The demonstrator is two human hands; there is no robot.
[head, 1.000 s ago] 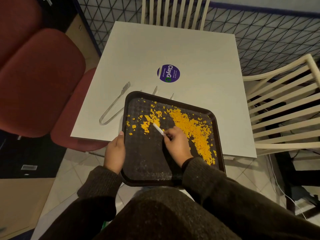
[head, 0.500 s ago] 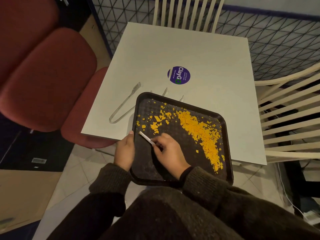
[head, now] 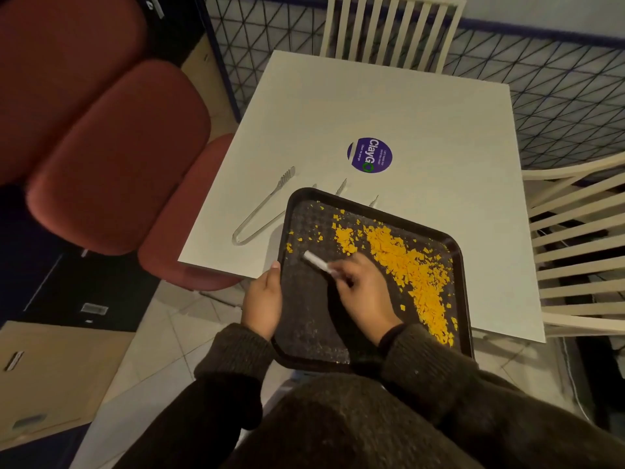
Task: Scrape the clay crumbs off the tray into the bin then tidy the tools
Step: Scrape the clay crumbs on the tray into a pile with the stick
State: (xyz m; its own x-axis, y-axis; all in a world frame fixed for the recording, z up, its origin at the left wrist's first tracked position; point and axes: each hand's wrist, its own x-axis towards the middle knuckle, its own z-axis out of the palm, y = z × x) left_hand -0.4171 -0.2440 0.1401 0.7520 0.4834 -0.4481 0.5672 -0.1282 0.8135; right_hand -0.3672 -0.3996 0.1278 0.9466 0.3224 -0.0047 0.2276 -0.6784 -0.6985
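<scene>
A dark tray (head: pixel 314 333) overhangs the near edge of the white table (head: pixel 389 110). Orange clay crumbs (head: pixel 409 265) lie mostly in a band along its right half, with a few scattered at the top left. My left hand (head: pixel 263 299) grips the tray's left rim, thumb on top. My right hand (head: pixel 365 292) holds a small white scraper (head: pixel 316 261) over the tray's left middle, its tip pointing up-left. Metal tongs (head: pixel 262 208) lie on the table left of the tray. The tips of two small tools (head: pixel 341 187) show just beyond the tray's far rim.
A purple round sticker (head: pixel 369 154) is on the table's middle. Red padded seats (head: pixel 111 157) stand to the left, white slatted chairs at the far side (head: pixel 389 28) and right (head: pixel 581 252). Tiled floor lies below the tray. No bin shows.
My right hand has swept the scraper leftward across the tray, then back slightly; crumbs at the left middle have thinned and gathered toward the orange band. My left hand stays on the rim.
</scene>
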